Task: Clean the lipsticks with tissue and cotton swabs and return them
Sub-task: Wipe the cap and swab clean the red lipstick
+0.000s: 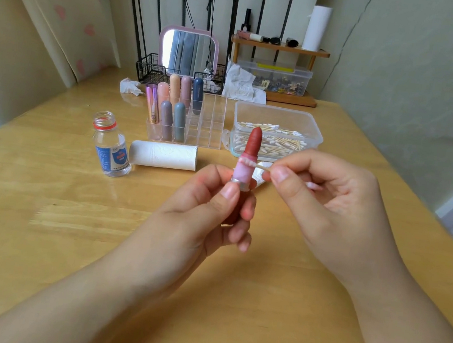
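Note:
My left hand (pixel 209 206) grips an uncapped lipstick (pixel 247 156) upright by its base; its red bullet stands above a pink inner tube. My right hand (pixel 323 195) pinches a cotton swab (pixel 252 163) whose white tip touches the pink tube just below the bullet. Several capped lipsticks (pixel 172 106) stand in a clear acrylic organizer (pixel 208 128) behind. A tissue roll (pixel 164 155) lies on its side in front of the organizer. A clear plastic box (pixel 279 115) at the right holds many cotton swabs.
An open small glass bottle (pixel 111 146) with a blue label stands left of the roll. Crumpled tissues (pixel 130 86) lie at the back. A pink mirror (pixel 188 51), wire baskets and a wooden shelf (pixel 279 47) line the wall. A piece of tissue (pixel 261 173) lies behind my hands.

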Tool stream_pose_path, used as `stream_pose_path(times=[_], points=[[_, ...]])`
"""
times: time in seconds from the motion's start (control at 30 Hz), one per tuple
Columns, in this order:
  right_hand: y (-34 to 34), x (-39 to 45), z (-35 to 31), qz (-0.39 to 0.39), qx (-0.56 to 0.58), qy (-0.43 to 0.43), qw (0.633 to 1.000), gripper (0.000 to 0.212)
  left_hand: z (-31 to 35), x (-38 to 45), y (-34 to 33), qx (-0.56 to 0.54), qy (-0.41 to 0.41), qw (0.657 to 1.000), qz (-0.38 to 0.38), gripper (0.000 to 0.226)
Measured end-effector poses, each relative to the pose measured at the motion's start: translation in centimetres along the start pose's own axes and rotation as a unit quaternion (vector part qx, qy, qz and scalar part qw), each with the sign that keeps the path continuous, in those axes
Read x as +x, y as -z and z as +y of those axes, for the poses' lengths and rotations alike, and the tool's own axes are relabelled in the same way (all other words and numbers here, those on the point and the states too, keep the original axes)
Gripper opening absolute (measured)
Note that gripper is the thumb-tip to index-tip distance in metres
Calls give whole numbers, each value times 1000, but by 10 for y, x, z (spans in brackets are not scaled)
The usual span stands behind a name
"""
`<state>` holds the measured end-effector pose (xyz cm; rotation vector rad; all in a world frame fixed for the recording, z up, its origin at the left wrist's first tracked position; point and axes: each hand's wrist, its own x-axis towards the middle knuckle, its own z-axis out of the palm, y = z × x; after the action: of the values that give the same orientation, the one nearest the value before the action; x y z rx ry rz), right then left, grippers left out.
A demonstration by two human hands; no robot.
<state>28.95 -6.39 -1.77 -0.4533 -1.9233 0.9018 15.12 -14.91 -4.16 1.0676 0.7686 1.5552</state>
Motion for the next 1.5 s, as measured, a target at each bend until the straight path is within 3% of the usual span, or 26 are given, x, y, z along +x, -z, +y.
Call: stream_pose_path(times=[0.47,0.97,1.27,1.5], points=[[6,2,-2,26,-6,-10,1000,16,0,0,-1,-3,3,1000,9,24],[0,1,-3,-6,19,-3,1000,13,0,0,-2,-13,11,1000,-1,21],[6,3,0,20,-3,-11,1000,15,2,3,1,-58,22,998,-12,31],[3,2,-2,2,0,1,1000,14,2,2,-2,-56,39,998,-10,17]])
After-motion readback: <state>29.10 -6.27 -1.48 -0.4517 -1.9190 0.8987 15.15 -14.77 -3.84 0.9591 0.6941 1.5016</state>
